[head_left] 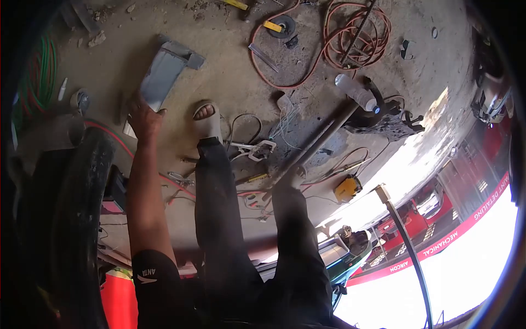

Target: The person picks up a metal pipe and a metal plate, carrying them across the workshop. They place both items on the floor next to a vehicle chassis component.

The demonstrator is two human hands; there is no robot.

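My left hand reaches down at the left, its fingers closed round the near end of a grey metal channel piece. The boxy piece is tilted over the concrete floor, with a short block-like section at its far end. Part of its near end is hidden by the hand. Just right of this hand is my sandalled foot. A locking clamp lies on the floor beyond the foot. My right hand does not show.
A long metal pipe lies diagonally by a plastic water bottle. Coiled orange hose, a grinding disc and a yellow tool are scattered about. A dark rounded object stands at the left.
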